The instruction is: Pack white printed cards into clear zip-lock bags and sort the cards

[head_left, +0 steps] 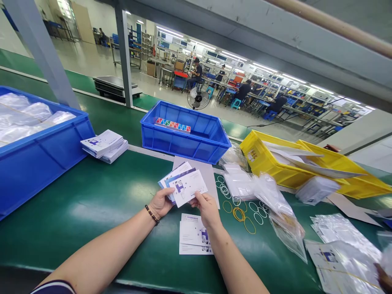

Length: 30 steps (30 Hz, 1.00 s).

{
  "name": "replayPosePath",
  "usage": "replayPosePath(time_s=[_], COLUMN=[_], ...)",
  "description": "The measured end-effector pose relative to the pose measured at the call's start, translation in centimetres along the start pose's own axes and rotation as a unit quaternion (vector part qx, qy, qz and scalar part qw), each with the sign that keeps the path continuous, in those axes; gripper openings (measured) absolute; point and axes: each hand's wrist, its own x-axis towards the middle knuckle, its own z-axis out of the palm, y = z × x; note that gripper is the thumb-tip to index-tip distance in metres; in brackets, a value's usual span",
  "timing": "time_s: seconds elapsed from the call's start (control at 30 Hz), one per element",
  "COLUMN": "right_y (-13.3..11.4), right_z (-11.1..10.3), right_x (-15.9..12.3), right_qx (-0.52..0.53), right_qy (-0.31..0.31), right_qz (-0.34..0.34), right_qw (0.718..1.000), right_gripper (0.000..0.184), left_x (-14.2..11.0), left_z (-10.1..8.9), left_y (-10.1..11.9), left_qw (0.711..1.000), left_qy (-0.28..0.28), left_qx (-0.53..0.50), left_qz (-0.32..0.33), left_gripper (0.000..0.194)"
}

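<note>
Nearest me, overlapping booklets [191,228] lie on the green counter [122,228], just below the hands, I'd judge for easy reach. Above them, my left hand [162,203] pinches the fanned booklets [189,188] at their lower left, my right hand [206,206] the front one's lower right edge, presumably so the edges show separately. Loose rubber bands [238,214] lie right, likely for easy picking. Farther back, a blue bin [183,141] stands clear of my hands.
</note>
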Motion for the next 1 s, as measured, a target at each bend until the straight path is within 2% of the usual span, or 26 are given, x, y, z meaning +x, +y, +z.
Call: replayPosePath(time_s=[0.1, 0.17, 0.27, 0.33, 0.4, 0.43, 0.5, 0.57, 0.63, 0.67, 0.73, 0.8, 0.87, 0.93, 1.0], right_y=[-1.2, -2.5, -4.9, -6.1, -6.5, -6.3, -5.1, -3.5, -2.1, -1.6, -1.5, -2.5, -4.2, -6.2, -7.8], right_z=[-1.8, -3.6, -5.8, -6.3, -5.9, -5.5, -4.3, -3.0, -1.9, -1.5, -1.0, -1.0, -1.4, -2.0, -2.7], right_x=[0.1, -0.2, -1.1, -1.9, -2.5, -2.7, -2.8, -2.6, -2.1, -1.8, -1.3, -1.2, -1.7, -2.6, -3.6], right_qx=[0.002, -0.02, -0.116, -0.229, -0.352, -0.404, -0.48, -0.533, -0.579, -0.593, -0.588, -0.549, -0.506, -0.477, -0.458], right_qy=[0.052, 0.054, -0.012, -0.112, -0.195, -0.203, -0.147, -0.074, -0.05, -0.052, -0.066, -0.079, -0.074, -0.06, -0.073], right_qz=[-0.084, -0.145, -0.202, -0.21, -0.228, -0.257, -0.359, -0.46, -0.513, -0.527, -0.563, -0.607, -0.631, -0.614, -0.548], right_qw=[0.995, 0.988, 0.972, 0.944, 0.887, 0.854, 0.787, 0.706, 0.632, 0.607, 0.577, 0.569, 0.583, 0.626, 0.696], right_gripper=[0.035, 0.031, 0.027, 0.026, 0.025, 0.026, 0.029, 0.034, 0.038, 0.038, 0.036, 0.035, 0.038, 0.042, 0.04], left_x=[-0.1, -0.1, 0.0, 0.0, -0.1, -0.1, -0.1, -0.2, -0.2, -0.2, -0.1, -0.1, -0.1, 0.0, 0.0], left_z=[0.0, -0.1, -0.3, -0.3, -0.2, -0.2, 0.0, 0.1, 0.1, 0.0, -0.2, -0.5, -0.7, -0.8, -0.8], left_y=[0.2, 0.4, 0.7, 0.7, 0.7, 0.6, 0.5, 0.3, 0.1, 0.0, -0.1, -0.1, -0.2, -0.1, 0.0], left_qw=[1.0, 0.999, 0.998, 0.998, 0.997, 0.997, 0.996, 0.995, 0.995, 0.995, 0.994, 0.993, 0.992, 0.993, 0.993], left_qy=[0.018, 0.032, 0.045, 0.043, 0.036, 0.035, 0.035, 0.029, 0.017, 0.011, 0.003, -0.009, -0.018, -0.023, -0.03], left_qx=[-0.001, -0.005, -0.013, -0.015, -0.015, -0.013, -0.008, -0.004, -0.009, -0.013, -0.018, -0.024, -0.034, -0.046, -0.045], left_qz=[-0.017, -0.032, -0.046, -0.052, -0.06, -0.066, -0.081, -0.092, -0.095, -0.095, -0.106, -0.119, -0.117, -0.102, -0.106], left_gripper=[0.065, 0.067, 0.072, 0.072, 0.067, 0.063, 0.059, 0.055, 0.053, 0.053, 0.053, 0.055, 0.059, 0.064, 0.068])
